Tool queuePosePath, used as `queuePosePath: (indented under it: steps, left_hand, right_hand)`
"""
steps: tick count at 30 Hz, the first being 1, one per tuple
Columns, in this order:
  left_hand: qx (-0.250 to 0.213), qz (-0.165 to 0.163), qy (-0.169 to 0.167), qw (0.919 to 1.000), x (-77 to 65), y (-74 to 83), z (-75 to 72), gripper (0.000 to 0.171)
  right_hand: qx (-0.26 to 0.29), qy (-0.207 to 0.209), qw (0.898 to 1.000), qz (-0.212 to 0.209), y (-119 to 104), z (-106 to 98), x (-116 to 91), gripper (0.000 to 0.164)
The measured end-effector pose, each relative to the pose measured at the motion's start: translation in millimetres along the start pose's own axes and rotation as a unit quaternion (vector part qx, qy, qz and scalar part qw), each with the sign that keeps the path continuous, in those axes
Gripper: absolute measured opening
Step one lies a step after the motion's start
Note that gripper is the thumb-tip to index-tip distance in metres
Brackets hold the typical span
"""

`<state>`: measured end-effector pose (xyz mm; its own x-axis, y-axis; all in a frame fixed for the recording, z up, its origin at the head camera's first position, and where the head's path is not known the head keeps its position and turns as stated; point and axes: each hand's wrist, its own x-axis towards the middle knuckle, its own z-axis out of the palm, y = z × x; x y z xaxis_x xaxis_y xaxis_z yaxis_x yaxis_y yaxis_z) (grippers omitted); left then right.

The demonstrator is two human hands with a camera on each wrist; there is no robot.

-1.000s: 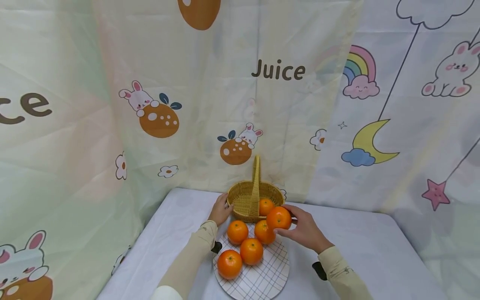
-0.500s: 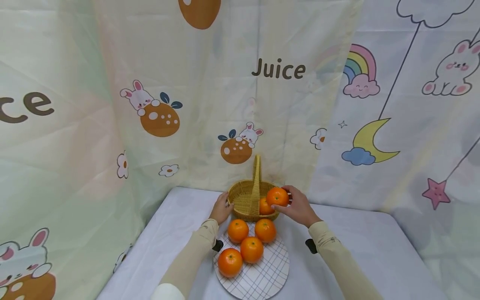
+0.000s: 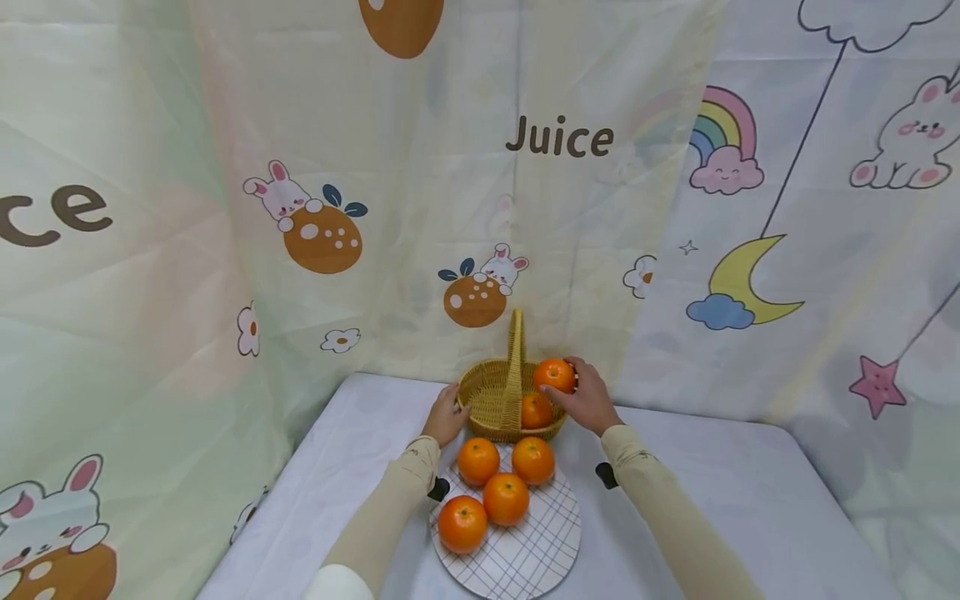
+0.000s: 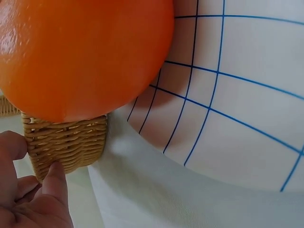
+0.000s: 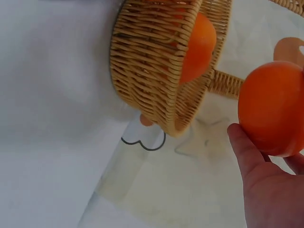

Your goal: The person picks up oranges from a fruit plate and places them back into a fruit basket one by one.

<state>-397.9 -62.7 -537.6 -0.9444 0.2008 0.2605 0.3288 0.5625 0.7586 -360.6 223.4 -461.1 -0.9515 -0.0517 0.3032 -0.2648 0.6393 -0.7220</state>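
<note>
Orange (image 3: 554, 376), round and glossy, is gripped in the right hand (image 3: 590, 397) over the right side of the basket (image 5: 142, 78); lowering it softly beside the orange inside (image 3: 535, 412), clear of the handle (image 3: 515, 354), would seem best. The left hand (image 3: 447, 417) holds the basket's left rim, likely steadying the wicker. Four smooth oranges (image 3: 506, 499) lie on a grid-lined plate (image 3: 540, 546) in front of the basket.

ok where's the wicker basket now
In the head view, the wicker basket sits slightly right of centre, just beyond the four oranges on the checked plate.
</note>
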Motion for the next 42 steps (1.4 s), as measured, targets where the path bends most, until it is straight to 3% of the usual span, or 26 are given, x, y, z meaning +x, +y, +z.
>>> queuePosePath:
  steps: [10, 19, 29, 37, 42]
  left_hand:
    - [0.002, 0.002, -0.004, 1.0000, 1.9, 3.7, -6.1, 0.055]
    - [-0.003, 0.009, 0.009, 0.9999, 8.4, -2.6, -6.4, 0.056]
    - [-0.025, -0.018, -0.006, 0.9995, 8.1, -3.3, 2.7, 0.056]
    - [-0.030, -0.024, -0.001, 0.9993, 3.4, -2.7, 3.1, 0.056]
    - [-0.036, -0.027, -0.003, 0.9990, 2.4, 0.7, 2.5, 0.056]
  right_hand:
    - [-0.018, 0.005, 1.000, 0.018, -1, 21, 24, 0.077]
    - [-0.018, 0.010, 0.999, 0.048, 0, 31, 39, 0.076]
    - [-0.024, -0.003, 0.998, 0.052, 18, 41, 36, 0.076]
    - [-0.013, -0.001, 0.999, 0.046, 12, 47, 34, 0.073]
    - [-0.041, -0.003, 0.997, 0.070, 15, 49, 44, 0.075]
